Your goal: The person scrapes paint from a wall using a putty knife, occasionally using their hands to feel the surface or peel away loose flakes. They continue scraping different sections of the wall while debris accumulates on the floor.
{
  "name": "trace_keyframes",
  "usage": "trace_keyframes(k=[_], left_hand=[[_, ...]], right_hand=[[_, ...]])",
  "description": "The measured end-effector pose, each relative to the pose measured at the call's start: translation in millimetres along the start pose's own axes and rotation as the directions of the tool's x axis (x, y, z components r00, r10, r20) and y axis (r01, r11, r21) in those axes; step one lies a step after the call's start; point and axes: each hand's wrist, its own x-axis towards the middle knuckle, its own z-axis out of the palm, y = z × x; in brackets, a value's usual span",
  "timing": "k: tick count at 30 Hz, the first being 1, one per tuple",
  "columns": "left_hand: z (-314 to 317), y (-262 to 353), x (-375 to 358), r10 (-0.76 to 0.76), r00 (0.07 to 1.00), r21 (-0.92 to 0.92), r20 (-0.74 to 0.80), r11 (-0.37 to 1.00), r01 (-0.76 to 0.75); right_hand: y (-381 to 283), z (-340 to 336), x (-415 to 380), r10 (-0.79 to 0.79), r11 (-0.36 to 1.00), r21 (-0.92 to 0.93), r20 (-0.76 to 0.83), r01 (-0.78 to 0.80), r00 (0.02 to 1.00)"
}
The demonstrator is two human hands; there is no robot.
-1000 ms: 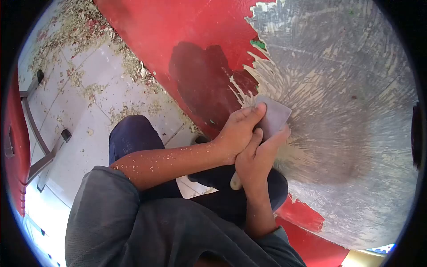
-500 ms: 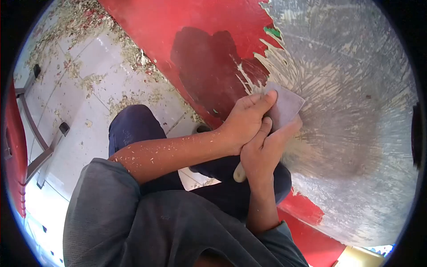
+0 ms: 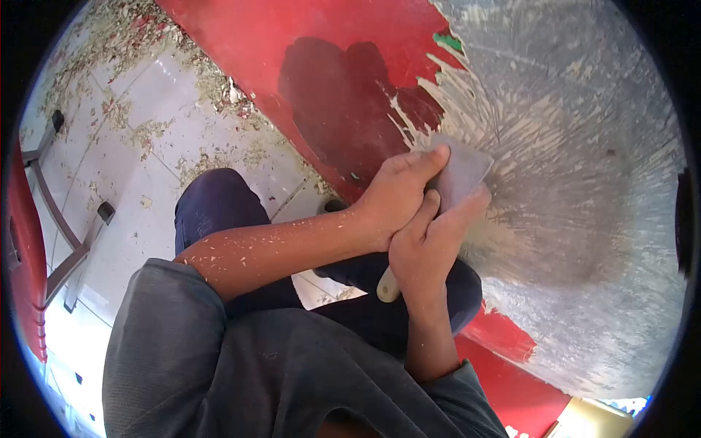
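- Scraper (image 3: 465,171) and both hands sit a little closer to the person's body, judged against the green patch (image 3: 447,41), than 0.5 s earlier.
- Left hand (image 3: 398,186) is clamped around the scraper near the blade, thumb laid on the metal, probably to steer it and add push.
- Right hand (image 3: 427,252) is closed around the handle (image 3: 388,287), its butt showing beside the wrist, with a finger along the blade, likely to keep it from twisting.
- Blade is over the grey area (image 3: 540,73), near its jagged border; whether its edge touches I cannot tell.
- Gripping with 2 hands, close together, seems meant to put both arms behind 1 tool.
- Red covering (image 3: 365,44) ends raggedly at the grey, where pale streaks (image 3: 526,124) fan outward; its darker patch (image 3: 328,95) could be shadow or damp.
- Flakes (image 3: 219,84) litter the tiled floor (image 3: 146,226) and speckle the left forearm (image 3: 277,248).
- Far left stands a red chair-like item (image 3: 29,277) with metal legs (image 3: 66,266).
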Motion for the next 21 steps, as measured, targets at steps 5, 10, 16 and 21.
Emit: trace_keyframes(k=[5,10,16,21], left_hand=[[-4,-12,-1,-0.036,0.999,0.095,0.019,0.995,0.034],[-1,-2,-5,0.043,0.999,0.101,0.002,0.994,-0.043],[-3,2,-5,0.001,0.999,0.076,0.053,0.997,-0.005],[-7,-1,4,0.097,0.995,0.244,0.017,0.965,-0.098]], right_hand=[[17,0,-3,-0.019,0.995,0.094,-0.001,0.019,1.000],[6,-2,-4,0.026,0.997,0.067,0.036,-0.028,0.999],[12,-4,0,-0.060,0.997,0.052,0.024,0.058,0.998],[16,-2,-4,0.031,0.956,0.292,0.023,-0.037,0.999]])
